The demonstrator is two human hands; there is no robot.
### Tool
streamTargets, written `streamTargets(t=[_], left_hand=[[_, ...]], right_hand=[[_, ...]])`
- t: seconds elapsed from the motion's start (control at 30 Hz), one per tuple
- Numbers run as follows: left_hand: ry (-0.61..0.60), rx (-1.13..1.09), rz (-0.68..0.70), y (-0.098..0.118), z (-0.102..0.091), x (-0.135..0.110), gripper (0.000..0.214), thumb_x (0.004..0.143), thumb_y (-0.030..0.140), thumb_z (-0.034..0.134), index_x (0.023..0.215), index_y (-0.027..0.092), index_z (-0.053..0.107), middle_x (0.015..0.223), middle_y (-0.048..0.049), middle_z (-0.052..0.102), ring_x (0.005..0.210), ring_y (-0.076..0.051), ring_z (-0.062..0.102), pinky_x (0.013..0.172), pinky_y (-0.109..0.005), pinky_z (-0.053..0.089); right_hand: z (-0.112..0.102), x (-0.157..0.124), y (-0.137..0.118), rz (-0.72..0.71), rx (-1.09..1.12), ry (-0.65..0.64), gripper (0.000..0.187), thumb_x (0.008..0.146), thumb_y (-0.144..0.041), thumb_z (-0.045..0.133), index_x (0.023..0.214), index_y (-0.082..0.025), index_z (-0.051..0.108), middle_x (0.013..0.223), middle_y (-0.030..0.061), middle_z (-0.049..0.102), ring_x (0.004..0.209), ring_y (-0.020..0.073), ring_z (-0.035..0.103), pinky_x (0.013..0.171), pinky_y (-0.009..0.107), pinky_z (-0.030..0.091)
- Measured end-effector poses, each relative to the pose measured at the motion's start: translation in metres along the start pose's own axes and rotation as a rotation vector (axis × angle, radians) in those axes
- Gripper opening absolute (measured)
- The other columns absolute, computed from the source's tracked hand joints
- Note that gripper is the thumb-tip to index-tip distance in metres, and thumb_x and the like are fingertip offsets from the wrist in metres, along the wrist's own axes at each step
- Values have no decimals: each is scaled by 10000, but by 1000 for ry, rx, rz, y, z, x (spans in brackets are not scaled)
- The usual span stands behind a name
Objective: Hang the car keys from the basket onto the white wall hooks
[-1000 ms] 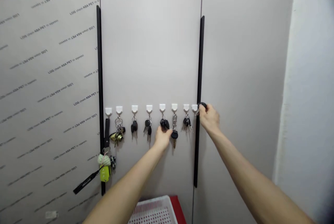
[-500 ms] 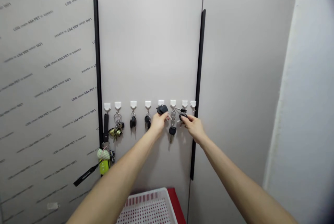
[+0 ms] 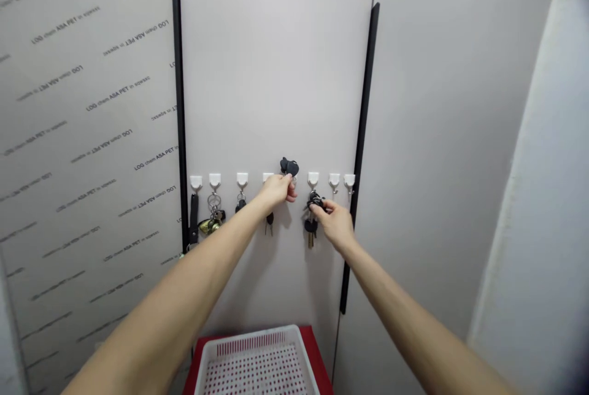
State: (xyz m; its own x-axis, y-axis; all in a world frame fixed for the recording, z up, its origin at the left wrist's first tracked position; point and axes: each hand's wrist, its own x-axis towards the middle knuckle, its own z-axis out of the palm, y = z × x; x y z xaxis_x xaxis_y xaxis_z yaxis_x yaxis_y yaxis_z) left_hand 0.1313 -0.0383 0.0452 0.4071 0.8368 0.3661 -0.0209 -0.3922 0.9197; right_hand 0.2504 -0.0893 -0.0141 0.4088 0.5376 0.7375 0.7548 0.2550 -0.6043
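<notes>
**Left hand (image 3: pixel 276 191) and right hand (image 3: pixel 335 223) pinching keys at a row of white hooks (image 3: pixel 242 180)**

The left hand is reaching up to the middle of the row, its grip pressed together on a black key fob (image 3: pixel 289 167). The fob is sticking up just above the line of hooks, beyond the fingertips, in the gap between the fourth and fifth visible hooks.

The right hand is working a little lower and to the right, its grip closed on a black key bunch (image 3: pixel 315 200) just under the fifth visible hook. Whether the bunch is hanging from that hook, I cannot tell. A black-headed key (image 3: pixel 310 226) is dangling right beside the fingers.

Further left, a black strap (image 3: pixel 194 217) is hanging from the first hook and a brass-coloured fob (image 3: pixel 210 225) from the second. A black key (image 3: pixel 240 206) is hanging from the third, partly behind the left forearm (image 3: pixel 184 278), and a small black key (image 3: pixel 269 222) is hanging below the left wrist. Small metal loops (image 3: pixel 334 191) are hanging under the hooks on the far right.

The hooks are stuck to a pale panel (image 3: pixel 276 64) between two black handles (image 3: pixel 368 137). Near the bottom of the view, a white plastic basket (image 3: pixel 251 335) is sitting on a red worktop (image 3: pixel 313 346), with red showing through the holes in its lattice floor.
</notes>
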Motion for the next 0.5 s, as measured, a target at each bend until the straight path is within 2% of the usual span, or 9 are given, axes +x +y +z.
streamTargets(t=[0.17, 0.27, 0.33, 0.4, 0.5], left_hand=[[127, -221, -10, 3, 6, -2, 265, 739, 258, 267, 540, 135, 391, 503, 2, 504, 410, -54, 471, 437, -164, 309], [121, -177, -25, 2, 9, -4, 276, 738, 257, 271, 534, 131, 408, 484, 3, 493, 382, -51, 450, 435, -169, 315], [50, -88, -55, 3, 8, -9, 277, 728, 249, 301, 513, 126, 424, 455, 1, 488, 364, -53, 436, 443, -179, 324], [20, -33, -65, 5, 4, -13, 273, 720, 241, 322, 498, 124, 430, 434, -1, 484, 362, -56, 431, 450, -184, 331], [97, -41, -17, 10, -4, -14, 278, 724, 243, 309, 496, 131, 423, 435, 3, 480, 373, -54, 429, 449, -179, 332]], right_hand=[[38, -20, -1, -103, -51, 62, 172, 613, -349, 450, 685, -219, 536, 804, 39, 463, 731, 176, 460, 634, 322, 373], [51, -24, -3, -171, -169, 160, 159, 627, -334, 444, 708, -230, 532, 916, 60, 412, 851, 237, 405, 680, 391, 338], [55, -25, 0, -144, -201, 240, 170, 645, -316, 425, 738, -220, 528, 964, 75, 381, 901, 258, 373, 700, 402, 323], [55, -26, 5, -83, -180, 302, 178, 657, -303, 406, 756, -209, 521, 960, 82, 370, 885, 238, 391, 694, 367, 340], [46, -23, 8, -55, -155, 265, 155, 653, -285, 405, 737, -212, 513, 817, 62, 419, 734, 179, 451, 642, 313, 370]])
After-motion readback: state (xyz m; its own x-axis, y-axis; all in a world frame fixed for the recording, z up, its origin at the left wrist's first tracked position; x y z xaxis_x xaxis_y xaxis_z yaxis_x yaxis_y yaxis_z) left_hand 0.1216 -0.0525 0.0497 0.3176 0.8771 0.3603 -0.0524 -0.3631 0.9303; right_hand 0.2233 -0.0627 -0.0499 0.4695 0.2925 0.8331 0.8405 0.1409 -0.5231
